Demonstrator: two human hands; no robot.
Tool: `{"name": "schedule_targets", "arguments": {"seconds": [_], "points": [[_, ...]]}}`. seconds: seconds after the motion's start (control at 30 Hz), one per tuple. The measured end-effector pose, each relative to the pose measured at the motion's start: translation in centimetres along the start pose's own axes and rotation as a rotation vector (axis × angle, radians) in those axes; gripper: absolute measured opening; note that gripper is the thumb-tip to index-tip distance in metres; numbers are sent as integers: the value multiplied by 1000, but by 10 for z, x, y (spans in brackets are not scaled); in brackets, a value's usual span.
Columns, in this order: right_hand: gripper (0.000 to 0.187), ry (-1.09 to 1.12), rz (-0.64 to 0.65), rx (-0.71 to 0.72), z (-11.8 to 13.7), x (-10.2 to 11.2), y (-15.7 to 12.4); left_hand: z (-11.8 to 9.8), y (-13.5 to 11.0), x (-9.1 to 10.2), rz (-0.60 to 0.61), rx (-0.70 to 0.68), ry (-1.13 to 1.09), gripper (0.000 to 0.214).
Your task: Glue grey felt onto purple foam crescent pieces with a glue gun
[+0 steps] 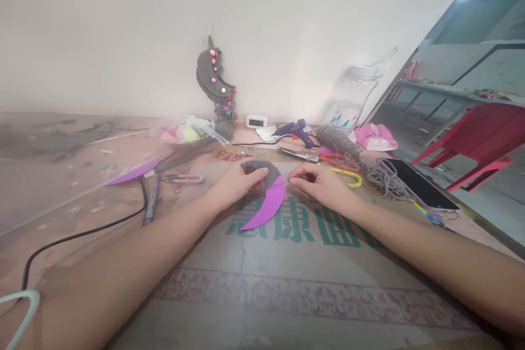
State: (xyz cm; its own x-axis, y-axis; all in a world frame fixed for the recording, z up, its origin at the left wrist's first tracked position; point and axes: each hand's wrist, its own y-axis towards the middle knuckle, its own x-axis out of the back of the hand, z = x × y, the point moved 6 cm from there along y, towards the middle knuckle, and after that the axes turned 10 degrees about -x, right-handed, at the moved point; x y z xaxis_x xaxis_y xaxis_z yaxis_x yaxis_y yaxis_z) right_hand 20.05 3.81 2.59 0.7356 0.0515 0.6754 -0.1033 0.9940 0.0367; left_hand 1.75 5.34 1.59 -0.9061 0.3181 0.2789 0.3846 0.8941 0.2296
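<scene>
The purple crescent (270,202) is held near its upper end by the left hand (238,181), with the thumb pressed on top and the fingers curled beneath. By the right hand (314,179), closed to a fingertip pinch just beside the crescent's outer edge, what seems to be a thin strand (286,181) is gripped. The crescent is held over the printed cardboard (246,290), its upper part covered by grey yarn (272,174), its lower tip left bare. It can be judged light, flat and fairly stiff, with a narrow point easily bent; it is best gripped across the wrapped part, where slipping is less likely. Farther right, a yarn bundle (337,142) is seen beside yellow-handled scissors (350,177); behind, a glue gun (297,131) and a decorated moon (211,74) are placed.
</scene>
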Motion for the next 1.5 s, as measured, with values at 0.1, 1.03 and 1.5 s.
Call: {"name": "schedule_targets", "arguments": {"seconds": [0.1,1.03,1.5], "points": [[26,-2,-2,-8,1,-1,-1,1,-1,-1,40,-8,-9,24],[24,-21,-54,23,6,3,-5,1,-5,-7,156,13,15,26],[25,12,-11,108,4,0,-1,-2,-2,-5,128,-40,-15,27]]}}
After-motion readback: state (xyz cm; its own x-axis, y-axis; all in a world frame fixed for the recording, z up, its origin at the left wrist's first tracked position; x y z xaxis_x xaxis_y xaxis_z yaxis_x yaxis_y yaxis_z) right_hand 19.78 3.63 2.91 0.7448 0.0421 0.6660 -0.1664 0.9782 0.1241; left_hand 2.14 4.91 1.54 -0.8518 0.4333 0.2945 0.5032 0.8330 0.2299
